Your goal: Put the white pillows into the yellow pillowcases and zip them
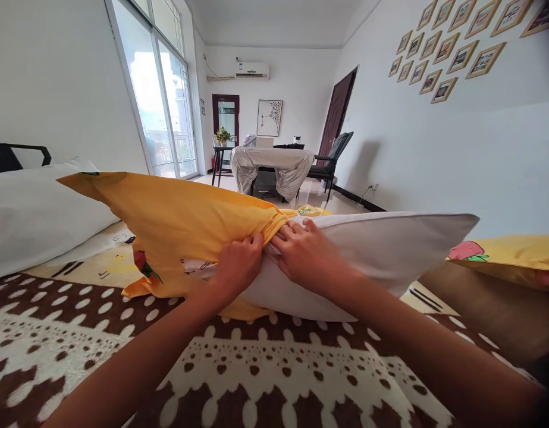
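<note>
Yellow pillowcase (180, 214) gripped by L hand (240, 261), R hand (305, 252), wht pillow (385, 252), AC label (241, 66) illegible

Streaming in as daylight through the tall window (163, 101) at left, glaring white; casting a soft shadow (363, 169) on the right wall (439, 154) beside the black chair (340, 150); stretching picture frames (462, 57) at upper right; darkening and blurring at lower right.

Daylight floods through the tall sliding glass door (160, 107), framed photos (446, 48) dot the white wall (444, 154), black armchair (339, 151) beside a draped table (274, 157)!
</note>
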A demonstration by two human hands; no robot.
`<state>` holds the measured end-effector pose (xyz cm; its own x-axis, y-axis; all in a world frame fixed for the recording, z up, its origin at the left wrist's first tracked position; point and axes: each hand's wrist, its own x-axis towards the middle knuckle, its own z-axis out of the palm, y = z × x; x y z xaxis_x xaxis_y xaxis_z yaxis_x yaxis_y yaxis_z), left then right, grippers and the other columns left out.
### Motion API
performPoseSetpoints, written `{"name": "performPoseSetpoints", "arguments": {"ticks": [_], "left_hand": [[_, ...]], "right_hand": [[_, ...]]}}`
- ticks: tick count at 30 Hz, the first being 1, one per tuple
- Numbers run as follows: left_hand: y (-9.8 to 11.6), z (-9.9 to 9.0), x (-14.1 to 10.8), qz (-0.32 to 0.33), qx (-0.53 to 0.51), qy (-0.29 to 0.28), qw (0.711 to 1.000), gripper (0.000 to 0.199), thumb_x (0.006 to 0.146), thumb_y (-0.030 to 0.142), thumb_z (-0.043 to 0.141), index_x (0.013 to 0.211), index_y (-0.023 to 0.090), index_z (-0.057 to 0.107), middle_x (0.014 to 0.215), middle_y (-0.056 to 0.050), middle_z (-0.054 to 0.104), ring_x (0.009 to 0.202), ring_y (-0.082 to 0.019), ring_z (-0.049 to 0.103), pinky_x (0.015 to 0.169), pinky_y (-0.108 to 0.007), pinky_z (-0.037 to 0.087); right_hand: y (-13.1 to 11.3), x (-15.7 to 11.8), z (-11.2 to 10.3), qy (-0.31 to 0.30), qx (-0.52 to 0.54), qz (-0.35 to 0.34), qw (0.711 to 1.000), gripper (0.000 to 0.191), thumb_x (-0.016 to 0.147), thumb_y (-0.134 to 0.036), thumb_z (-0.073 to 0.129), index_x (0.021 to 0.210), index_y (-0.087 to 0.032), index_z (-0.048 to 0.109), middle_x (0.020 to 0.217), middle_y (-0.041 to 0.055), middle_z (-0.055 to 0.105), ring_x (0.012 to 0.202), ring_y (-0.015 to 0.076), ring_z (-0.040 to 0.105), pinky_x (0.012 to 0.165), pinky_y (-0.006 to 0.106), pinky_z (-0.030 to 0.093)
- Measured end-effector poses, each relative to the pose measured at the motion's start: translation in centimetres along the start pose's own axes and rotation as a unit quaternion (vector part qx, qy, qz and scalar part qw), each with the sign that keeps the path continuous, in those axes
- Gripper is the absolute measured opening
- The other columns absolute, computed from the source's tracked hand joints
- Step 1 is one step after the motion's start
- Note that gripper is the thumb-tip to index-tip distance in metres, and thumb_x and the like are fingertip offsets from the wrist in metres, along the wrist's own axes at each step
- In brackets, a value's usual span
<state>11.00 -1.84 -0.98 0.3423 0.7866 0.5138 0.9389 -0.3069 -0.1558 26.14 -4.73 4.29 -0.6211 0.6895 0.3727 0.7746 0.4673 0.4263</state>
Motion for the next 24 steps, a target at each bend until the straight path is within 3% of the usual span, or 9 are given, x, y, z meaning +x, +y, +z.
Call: {"name": "performPoseSetpoints", "arguments": {"ticks": [2,4,7,10,13,17,19,21,24], "left_hand": [[0.5,-0.2,-0.5,0.015,0.006,-0.001,1.000,0.022,0.084,0.009,0.035,0.095,0.013,0.054,0.079,-0.011,0.064,0.069,-0.025,0.066,0.055,-0.029,0.046],[1.2,-0.7,-1.5,0.045,0.018,0.000,0.999,0.023,0.082,0.006,0.035,0.094,0.013,0.053,0.078,-0.011,0.062,0.067,-0.025,0.065,0.053,-0.029,0.045],[2.1,-1.8,-3.5,0.117,0.033,-0.010,0.993,0.019,0.077,0.005,0.038,0.087,0.013,0.053,0.075,-0.012,0.060,0.064,-0.025,0.061,0.049,-0.030,0.045],[2.6,-2.7,-5.5,0.187,0.032,-0.021,0.982,0.014,0.075,0.007,0.041,0.079,0.014,0.052,0.070,-0.010,0.057,0.057,-0.025,0.057,0.044,-0.032,0.043],[2.5,-3.1,-6.5,0.217,0.021,-0.024,0.976,0.014,0.071,0.008,0.043,0.078,0.015,0.053,0.066,-0.008,0.055,0.051,-0.023,0.053,0.040,-0.032,0.041],[1.9,-4.7,-6.8,0.246,0.016,-0.022,0.969,0.012,0.068,0.009,0.047,0.072,0.017,0.053,0.064,-0.006,0.055,0.051,-0.022,0.051,0.040,-0.033,0.040],[1.0,-6.2,-6.7,0.270,0.000,0.037,0.962,0.009,0.073,0.011,0.049,0.069,0.018,0.052,0.063,-0.004,0.053,0.052,-0.021,0.050,0.043,-0.034,0.041],[-0.4,-7.8,-6.3,0.272,-0.015,0.140,0.952,0.007,0.078,0.013,0.050,0.075,0.018,0.054,0.069,-0.004,0.056,0.061,-0.019,0.053,0.052,-0.033,0.045],[-3.7,-9.3,-5.1,0.201,0.038,0.267,0.942,0.020,0.083,0.019,0.052,0.102,0.015,0.055,0.098,-0.012,0.062,0.091,-0.025,0.058,0.076,-0.039,0.048]], "right_hand": [[0.9,-0.4,-2.3,-0.018,0.029,0.008,0.999,0.025,0.088,-0.025,0.047,0.098,-0.016,0.068,0.097,0.0120,0.069,0.091,0.0248,0.062,0.082,0.037,0.040],[2.3,0.1,-3.9,0.007,0.065,0.071,0.995,0.027,0.090,-0.027,0.046,0.100,-0.018,0.069,0.090,0.0083,0.071,0.081,0.0218,0.064,0.076,0.033,0.042],[4.7,2.2,-3.9,0.061,0.084,0.135,0.985,0.037,0.088,-0.027,0.048,0.121,-0.019,0.061,0.103,0.0086,0.070,0.090,0.0234,0.065,0.078,0.032,0.044],[5.5,4.3,-1.8,-0.037,0.128,0.040,0.990,0.045,0.085,-0.028,0.054,0.128,-0.017,0.056,0.118,0.0101,0.065,0.104,0.0234,0.061,0.085,0.031,0.044],[4.7,5.3,0.1,-0.166,0.193,-0.047,0.966,0.031,0.090,-0.023,0.045,0.114,-0.020,0.065,0.112,0.0064,0.068,0.098,0.0170,0.062,0.083,0.025,0.043],[3.9,5.2,0.9,-0.141,0.206,-0.039,0.968,0.028,0.091,-0.018,0.041,0.090,-0.017,0.069,0.093,0.0072,0.070,0.080,0.0148,0.060,0.072,0.023,0.040],[4.5,5.1,1.0,-0.100,0.228,-0.024,0.968,0.028,0.090,-0.019,0.041,0.079,-0.015,0.066,0.082,0.0069,0.068,0.071,0.0138,0.056,0.066,0.023,0.037],[5.5,4.9,1.1,-0.047,0.290,-0.007,0.956,0.025,0.088,-0.018,0.040,0.074,-0.015,0.061,0.073,0.0039,0.063,0.066,0.0122,0.051,0.063,0.023,0.035],[6.9,4.6,1.0,0.045,0.412,0.028,0.909,0.023,0.086,-0.025,0.041,0.066,-0.016,0.051,0.062,-0.0015,0.052,0.059,0.0096,0.043,0.056,0.022,0.031]]}}
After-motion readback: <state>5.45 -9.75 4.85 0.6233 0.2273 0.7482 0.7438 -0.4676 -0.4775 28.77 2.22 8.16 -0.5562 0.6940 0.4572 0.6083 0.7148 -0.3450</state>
